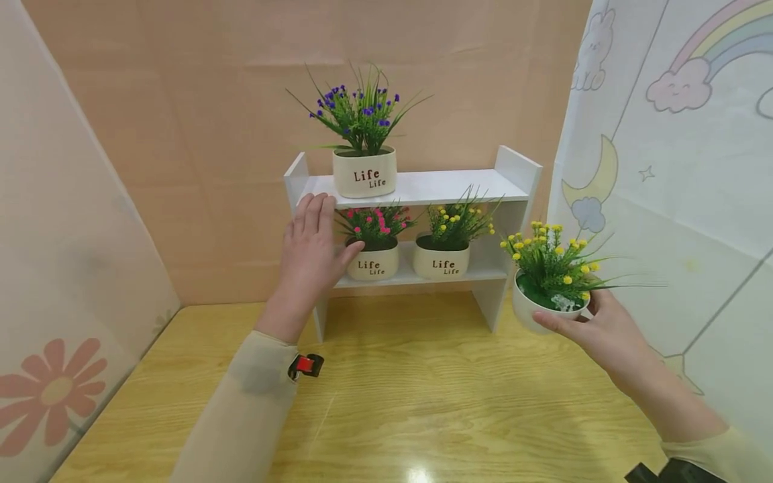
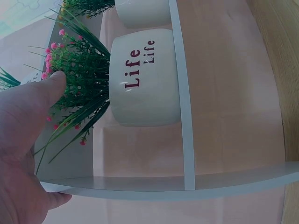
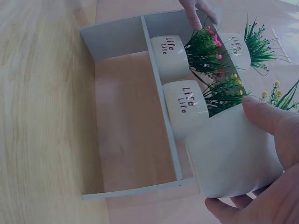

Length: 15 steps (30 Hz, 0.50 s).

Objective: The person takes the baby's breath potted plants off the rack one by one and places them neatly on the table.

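Observation:
My right hand (image 1: 610, 329) holds a white pot of yellow flowers (image 1: 551, 275) by its rim and side, off the right end of the white shelf (image 1: 423, 280). In the right wrist view, thumb and fingers wrap the pot's plain wall (image 3: 233, 151). My left hand (image 1: 311, 248) rests at the shelf's upper left corner with its fingers straight and thumb spread. That thumb overlaps the pink-flower pot (image 2: 145, 77) in the head view. A second yellow-flower pot (image 1: 442, 258) stands beside the pink one on the lower board. On the top board sits a purple-flower pot (image 1: 365, 173).
The shelf stands on a wooden table (image 1: 386, 389) against a tan backdrop (image 1: 199, 154). A patterned white panel (image 1: 682, 181) rises close by on the right, and another panel (image 1: 66, 235) on the left. The shelf's right side wall (image 1: 516, 171) stands up above the top board.

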Motion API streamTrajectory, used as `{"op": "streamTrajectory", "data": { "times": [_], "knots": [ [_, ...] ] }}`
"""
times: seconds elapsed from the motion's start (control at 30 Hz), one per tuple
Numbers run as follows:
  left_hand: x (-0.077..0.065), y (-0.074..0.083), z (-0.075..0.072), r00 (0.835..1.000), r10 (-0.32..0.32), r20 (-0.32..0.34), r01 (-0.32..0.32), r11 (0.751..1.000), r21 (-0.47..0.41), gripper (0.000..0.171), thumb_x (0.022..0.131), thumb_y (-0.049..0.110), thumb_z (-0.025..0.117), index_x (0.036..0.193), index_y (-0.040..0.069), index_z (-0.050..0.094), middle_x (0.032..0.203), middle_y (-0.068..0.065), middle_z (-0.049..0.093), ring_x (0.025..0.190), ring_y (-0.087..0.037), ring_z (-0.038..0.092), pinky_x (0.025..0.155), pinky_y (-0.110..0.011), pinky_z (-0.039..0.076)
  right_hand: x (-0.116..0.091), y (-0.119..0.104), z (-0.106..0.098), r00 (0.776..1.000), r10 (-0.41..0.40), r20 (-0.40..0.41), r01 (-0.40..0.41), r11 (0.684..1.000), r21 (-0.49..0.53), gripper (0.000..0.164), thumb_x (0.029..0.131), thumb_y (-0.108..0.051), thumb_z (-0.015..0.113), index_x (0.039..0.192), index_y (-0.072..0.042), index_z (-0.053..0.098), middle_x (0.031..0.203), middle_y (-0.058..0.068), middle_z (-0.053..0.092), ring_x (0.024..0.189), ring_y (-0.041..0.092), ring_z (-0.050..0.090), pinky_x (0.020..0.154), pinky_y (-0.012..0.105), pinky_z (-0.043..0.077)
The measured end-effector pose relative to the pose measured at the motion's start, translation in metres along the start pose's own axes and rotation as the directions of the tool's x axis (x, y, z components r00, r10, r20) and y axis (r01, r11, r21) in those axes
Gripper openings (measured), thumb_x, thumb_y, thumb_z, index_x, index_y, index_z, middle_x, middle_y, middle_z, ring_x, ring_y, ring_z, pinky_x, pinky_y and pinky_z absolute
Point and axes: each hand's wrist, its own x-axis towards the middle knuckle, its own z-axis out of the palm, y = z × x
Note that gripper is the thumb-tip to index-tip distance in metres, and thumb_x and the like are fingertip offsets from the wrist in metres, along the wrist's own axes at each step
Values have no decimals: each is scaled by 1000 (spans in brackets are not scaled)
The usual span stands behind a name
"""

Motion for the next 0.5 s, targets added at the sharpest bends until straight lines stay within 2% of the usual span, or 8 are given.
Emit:
{"op": "streamTrajectory", "data": {
  "times": [0.07,0.23,0.27,0.3,0.37,0.47,0.5],
  "knots": [
    [1,1,0,1000,5,-6,-5,1000,0,99,103,56,75,170,6,22,174,-17,23,166,-36,9,128,-65,26,-1,5,2,1000,0,7,0,1000,17,118,103,-52,78,174,3,2,178,34,9,152,61,37,111,82,37],
    [1,1,0,1000,2,-4,-2,1000,-14,98,103,54,76,170,6,23,174,-17,25,166,-36,10,128,-65,25,3,18,8,999,-48,-1,48,997,61,111,103,-46,80,179,-16,5,180,25,16,147,57,47,110,80,40],
    [1,2,0,1000,-2,0,2,1000,-16,99,103,54,76,170,6,22,174,-17,24,167,-36,9,129,-65,25,4,21,9,998,-62,-7,63,996,61,110,103,-45,81,179,-20,7,180,23,19,145,55,50,111,72,46],
    [1,2,0,1000,-3,1,3,1000,-20,99,103,54,76,170,6,22,174,-17,24,167,-36,9,129,-65,24,5,23,10,997,-75,-13,76,995,64,108,102,-43,82,179,-22,9,179,22,23,144,53,51,110,69,47],
    [1,2,-1,1000,-7,3,7,1000,-24,99,103,54,76,170,6,22,175,-17,23,167,-36,9,129,-65,24,7,28,11,996,-90,-22,91,994,65,106,102,-41,83,179,-24,12,178,20,28,144,48,52,108,53,53],
    [1,2,-1,1000,-9,5,9,1000,-23,99,103,54,76,170,6,22,175,-17,23,167,-36,9,129,-65,24,9,35,13,996,-91,-20,92,993,68,106,102,-39,82,179,-24,11,178,21,28,146,48,50,106,45,54],
    [1,2,-1,1000,-8,5,8,1000,-24,99,103,54,76,170,6,21,175,-17,23,167,-36,9,129,-65,24,9,37,13,997,-81,-14,82,993,81,107,103,-39,82,179,-23,9,178,22,25,148,50,47,109,53,52]
  ]
}}
